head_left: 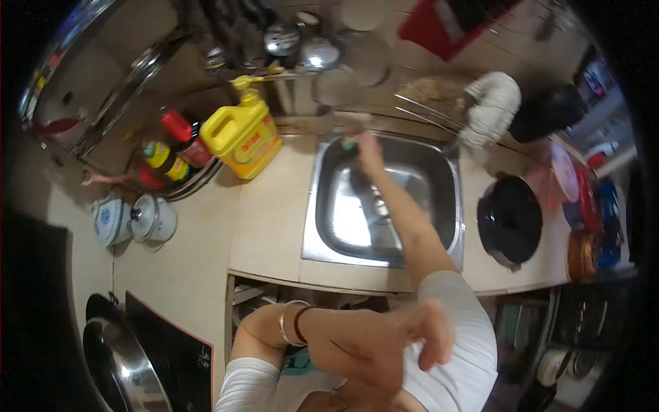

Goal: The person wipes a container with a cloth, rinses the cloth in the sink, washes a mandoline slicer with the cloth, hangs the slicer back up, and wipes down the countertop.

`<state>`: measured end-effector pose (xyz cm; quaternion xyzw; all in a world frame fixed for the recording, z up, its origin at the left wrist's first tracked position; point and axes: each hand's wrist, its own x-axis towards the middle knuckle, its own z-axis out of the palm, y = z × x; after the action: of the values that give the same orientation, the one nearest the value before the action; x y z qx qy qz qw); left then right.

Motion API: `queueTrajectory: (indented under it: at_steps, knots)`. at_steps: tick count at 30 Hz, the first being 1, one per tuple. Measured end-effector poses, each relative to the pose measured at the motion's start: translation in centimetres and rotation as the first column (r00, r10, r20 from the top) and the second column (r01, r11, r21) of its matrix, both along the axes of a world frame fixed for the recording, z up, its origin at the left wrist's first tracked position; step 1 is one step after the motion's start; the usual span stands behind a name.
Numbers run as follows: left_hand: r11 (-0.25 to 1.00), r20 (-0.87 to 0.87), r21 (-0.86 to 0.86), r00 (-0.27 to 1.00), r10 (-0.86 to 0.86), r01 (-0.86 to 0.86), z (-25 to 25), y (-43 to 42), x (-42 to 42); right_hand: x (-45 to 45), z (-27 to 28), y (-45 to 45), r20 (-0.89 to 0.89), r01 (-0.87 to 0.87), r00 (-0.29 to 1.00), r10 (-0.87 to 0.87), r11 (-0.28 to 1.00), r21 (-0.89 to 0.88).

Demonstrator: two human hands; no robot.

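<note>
My right hand point(369, 154) reaches to the far left corner of a steel sink point(312, 233). Its fingers look closed but are smeared by motion. A small green thing point(349, 146) shows at the fingers, and a pale blurred shape point(354, 122) lies just behind, at the sink's back edge; I cannot make out what either is. Close to my chest, my left hand point(422, 336) is raised with loosely bent fingers apart and nothing visible in it. A white bangle and a dark red bracelet point(300, 325) circle that wrist. The sink basin shows its drain point(379, 206).
Left of the sink stands a yellow jug with a pump point(246, 137), near sauce bottles point(165, 161) and lidded white pots point(154, 220). A black pot point(509, 221) sits to the right. Ladles point(319, 53) hang behind; a wok point(127, 364) is at lower left.
</note>
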<state>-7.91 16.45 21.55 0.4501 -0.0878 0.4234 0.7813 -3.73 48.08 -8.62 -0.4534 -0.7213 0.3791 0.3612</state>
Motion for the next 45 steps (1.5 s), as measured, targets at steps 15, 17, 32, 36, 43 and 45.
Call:
queueTrajectory:
  at_steps: [15,17,32,36,43,45]
  knots:
    - [0.483,-0.391,0.828,0.323,0.862,-0.286,-12.1,14.9,17.4,40.6,12.0,-23.1,-0.787,0.452,0.211,-0.581,0.771,-0.448]
    - [0.398,-0.323,0.893,0.319,0.891,-0.209,-12.5,16.9,23.3,47.7,13.1,-23.4,-0.767,0.586,0.029,-0.641,0.632,-0.506]
    - [0.418,-0.408,0.884,-0.087,0.909,0.212,-12.9,20.3,36.0,74.1,4.8,-16.0,0.493,0.591,0.3,-0.817,0.565,0.576]
    - [0.394,-0.366,0.911,-0.197,0.909,0.124,-9.8,15.3,25.9,62.2,4.5,-15.8,0.431,0.618,0.521,-0.737,0.673,0.405]
    - [0.313,-0.231,0.95,-0.679,0.697,-0.002,-10.4,5.4,7.1,31.1,5.3,-15.5,0.099,-0.084,0.993,0.059,0.957,0.278]
    - [0.335,-0.239,0.941,-0.788,0.567,-0.045,-11.1,3.0,2.3,29.0,3.9,-13.0,-0.264,-0.117,0.962,0.068,0.977,-0.177]
